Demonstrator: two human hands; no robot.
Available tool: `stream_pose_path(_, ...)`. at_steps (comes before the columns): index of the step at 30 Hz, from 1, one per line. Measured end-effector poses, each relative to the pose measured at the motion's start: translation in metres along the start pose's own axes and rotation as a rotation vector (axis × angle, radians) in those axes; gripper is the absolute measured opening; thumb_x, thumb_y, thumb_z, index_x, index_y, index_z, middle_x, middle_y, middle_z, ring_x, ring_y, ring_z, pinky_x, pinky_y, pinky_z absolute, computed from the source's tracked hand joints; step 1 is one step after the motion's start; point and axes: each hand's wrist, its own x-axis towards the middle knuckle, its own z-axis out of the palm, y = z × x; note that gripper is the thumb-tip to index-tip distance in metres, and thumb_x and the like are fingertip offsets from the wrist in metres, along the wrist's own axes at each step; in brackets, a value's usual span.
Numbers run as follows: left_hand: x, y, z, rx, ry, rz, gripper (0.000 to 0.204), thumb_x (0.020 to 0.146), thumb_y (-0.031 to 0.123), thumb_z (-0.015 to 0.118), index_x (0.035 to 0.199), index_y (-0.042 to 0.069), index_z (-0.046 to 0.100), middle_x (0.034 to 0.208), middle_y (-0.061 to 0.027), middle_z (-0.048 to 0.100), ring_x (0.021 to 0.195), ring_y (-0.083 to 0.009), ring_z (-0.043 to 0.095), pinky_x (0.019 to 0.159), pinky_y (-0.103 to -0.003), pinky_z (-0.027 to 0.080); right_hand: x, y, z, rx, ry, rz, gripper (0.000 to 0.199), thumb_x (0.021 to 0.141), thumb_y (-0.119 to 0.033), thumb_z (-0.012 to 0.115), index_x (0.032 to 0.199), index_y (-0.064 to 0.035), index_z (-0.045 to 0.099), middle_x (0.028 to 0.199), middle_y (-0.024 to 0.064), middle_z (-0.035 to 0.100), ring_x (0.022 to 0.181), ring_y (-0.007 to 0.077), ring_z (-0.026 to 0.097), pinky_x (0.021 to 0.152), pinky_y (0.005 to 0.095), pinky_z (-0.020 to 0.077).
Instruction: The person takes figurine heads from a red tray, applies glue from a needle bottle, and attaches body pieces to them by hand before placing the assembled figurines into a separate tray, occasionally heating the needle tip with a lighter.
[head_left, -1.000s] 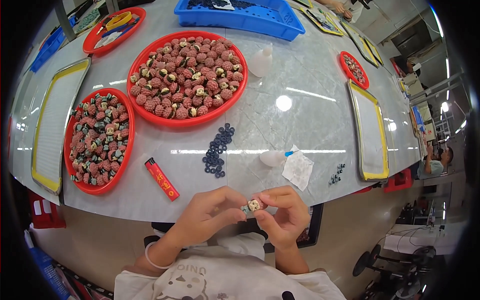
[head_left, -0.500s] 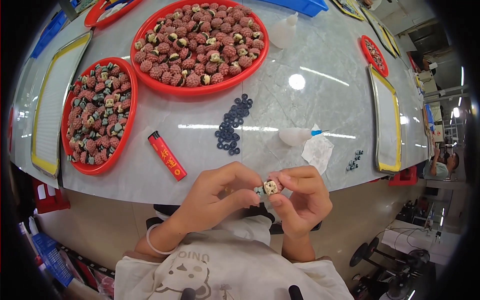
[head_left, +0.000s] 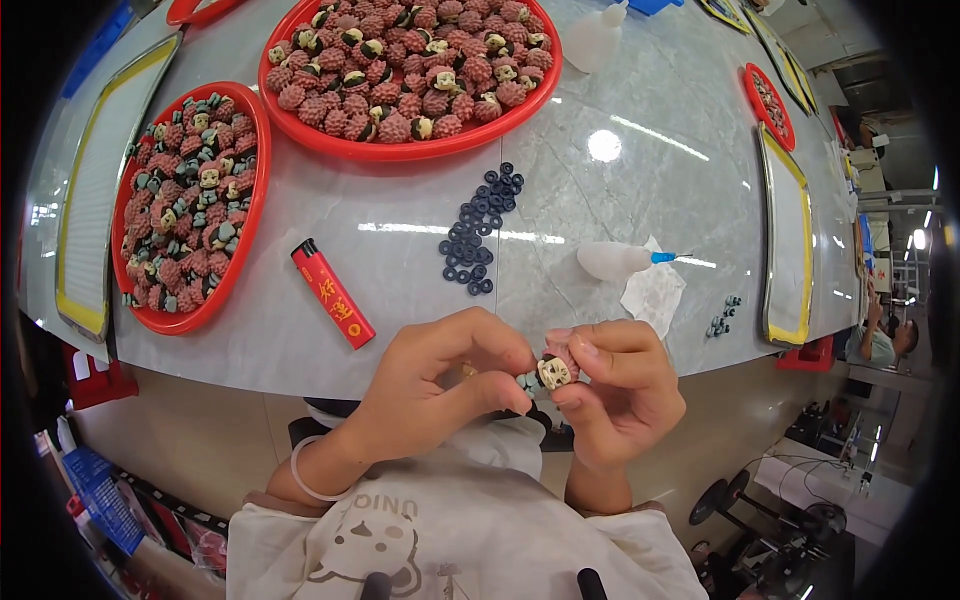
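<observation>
My right hand (head_left: 632,392) pinches a small figurine (head_left: 555,374) by its pink, bumpy, berry-like top, between thumb and fingers; its cream face is turned up. My left hand (head_left: 440,380) comes at it from the other side, its thumb and forefinger closed on a small grey-green piece (head_left: 527,382) that touches the figurine. Whether the piece is joined to it I cannot tell. Both hands are over the table's near edge. Beyond them lie several dark blue rings (head_left: 480,232) and a red lighter (head_left: 333,294).
A big red tray (head_left: 410,148) of pink figurines is at the back; a smaller red tray (head_left: 256,215) with grey-green-limbed ones stands left. A white bottle (head_left: 612,261) with a blue needle tip lies by a tissue (head_left: 655,300). Small dark green pieces (head_left: 722,318) lie to the right.
Both hands have shifted slightly to the right with the figurine, which has turned a little. The table things sit somewhat differently in view. The grip looks the same.
</observation>
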Motion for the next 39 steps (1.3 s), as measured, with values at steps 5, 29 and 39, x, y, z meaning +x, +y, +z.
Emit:
stream_pose_path(5,-0.001,-0.003,0.004,-0.006,-0.026,-0.064,0.018,0.081,0.010,0.062,0.093,-0.001,0.054,0.084,-0.0040,0.058,0.075,-0.0072,0.054,0.065,-0.021,0.043,-0.002,-0.005,-0.002,-0.026,-0.003,0.042,0.023,0.068,-0.002,0.070,0.087,0.0056,0.058,0.082,0.0190,0.058,0.069,0.0208,0.060,0.063,0.0301,0.0525)
stream_pose_path(29,-0.015,0.057,-0.009,0.375,0.051,-0.086,0.029,0.078,0.013,0.067,0.100,0.001,0.052,0.089,-0.0035,0.057,0.075,-0.0079,0.052,0.066,-0.022,0.041,0.008,0.004,0.025,-0.288,-0.135,-0.328,0.024,0.071,-0.008,0.067,0.091,-0.0012,0.057,0.078,0.0151,0.061,0.062,0.0208,0.055,0.053,0.0284,0.0427)
stream_pose_path(39,-0.035,0.136,-0.078,1.347,0.696,0.170,0.027,0.076,0.005,0.061,0.102,0.002,0.055,0.099,-0.0067,0.056,0.087,-0.0138,0.052,0.072,-0.025,0.041,0.014,-0.002,0.003,-0.257,-0.195,-0.239,0.019,0.068,0.004,0.059,0.087,0.0017,0.057,0.072,0.0144,0.059,0.057,0.0207,0.054,0.050,0.0275,0.0408)
